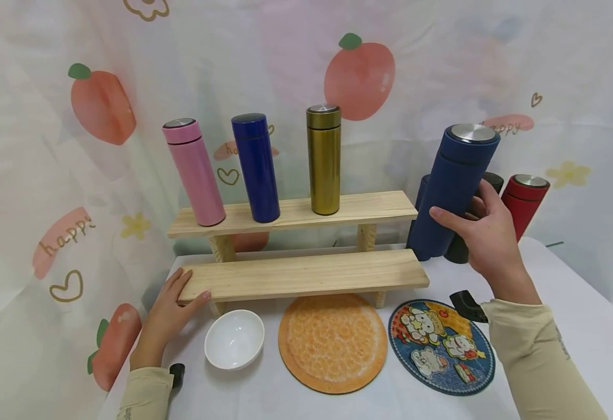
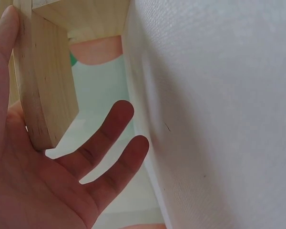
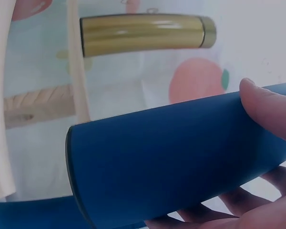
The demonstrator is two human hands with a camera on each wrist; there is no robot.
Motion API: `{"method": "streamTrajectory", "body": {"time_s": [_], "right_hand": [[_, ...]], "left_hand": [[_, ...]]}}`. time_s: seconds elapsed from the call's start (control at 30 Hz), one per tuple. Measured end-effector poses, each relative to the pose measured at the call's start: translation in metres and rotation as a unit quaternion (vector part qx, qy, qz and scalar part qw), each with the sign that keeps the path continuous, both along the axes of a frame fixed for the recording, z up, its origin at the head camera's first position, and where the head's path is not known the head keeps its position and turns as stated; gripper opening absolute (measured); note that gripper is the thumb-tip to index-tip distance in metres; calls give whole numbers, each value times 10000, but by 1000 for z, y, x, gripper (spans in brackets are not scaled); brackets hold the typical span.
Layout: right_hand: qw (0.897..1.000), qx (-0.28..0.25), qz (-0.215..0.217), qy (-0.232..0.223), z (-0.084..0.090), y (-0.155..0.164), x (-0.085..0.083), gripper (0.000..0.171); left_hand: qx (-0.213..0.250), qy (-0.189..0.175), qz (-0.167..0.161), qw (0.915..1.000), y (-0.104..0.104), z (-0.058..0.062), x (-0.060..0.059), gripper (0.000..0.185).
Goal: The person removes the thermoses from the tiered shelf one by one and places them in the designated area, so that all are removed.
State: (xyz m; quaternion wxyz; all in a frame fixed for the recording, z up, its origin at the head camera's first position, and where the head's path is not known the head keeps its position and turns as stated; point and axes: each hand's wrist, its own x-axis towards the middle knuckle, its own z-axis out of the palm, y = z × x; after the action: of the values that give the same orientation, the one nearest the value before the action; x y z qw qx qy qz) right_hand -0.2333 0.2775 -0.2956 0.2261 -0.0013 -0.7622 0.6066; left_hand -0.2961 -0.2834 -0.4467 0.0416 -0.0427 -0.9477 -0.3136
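1. Head view: the right hand (image 1: 487,236) wraps around a navy flask (image 1: 450,189), thumb on the front and fingers behind, holding it tilted just right of the wooden shelf (image 1: 306,274). Its base seems lifted off the table (image 1: 574,326), close to the dark and red flasks behind. I judge the flask is mid-carry; the next move calls for keeping it clear of the shelf edge. The left hand (image 1: 172,306) lies flat, fingers straight, on the lower board's left end, steadying it.
2. Left wrist view: the left hand's palm (image 2: 33,181) touches the board (image 2: 45,81), fingers spread and loose.
3. Right wrist view: thumb and fingers (image 3: 271,112) clasp the navy flask (image 3: 167,152); a gold flask (image 3: 143,33) stands beyond.
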Motion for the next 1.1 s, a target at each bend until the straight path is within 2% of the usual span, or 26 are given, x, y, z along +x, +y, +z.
{"method": "streamTrajectory", "body": {"time_s": [0.4, 0.6, 1.1], "right_hand": [[9992, 9, -367, -134, -27, 19, -5, 87], [9989, -83, -383, -254, -38, 25, -7, 90], [9966, 98, -437, -686, -71, 40, -17, 97]], "left_hand": [[43, 68, -60, 9999, 0, 0, -1, 93], [80, -2, -7, 10000, 0, -1, -1, 95], [118, 89, 7, 9999, -2, -3, 0, 94]]}}
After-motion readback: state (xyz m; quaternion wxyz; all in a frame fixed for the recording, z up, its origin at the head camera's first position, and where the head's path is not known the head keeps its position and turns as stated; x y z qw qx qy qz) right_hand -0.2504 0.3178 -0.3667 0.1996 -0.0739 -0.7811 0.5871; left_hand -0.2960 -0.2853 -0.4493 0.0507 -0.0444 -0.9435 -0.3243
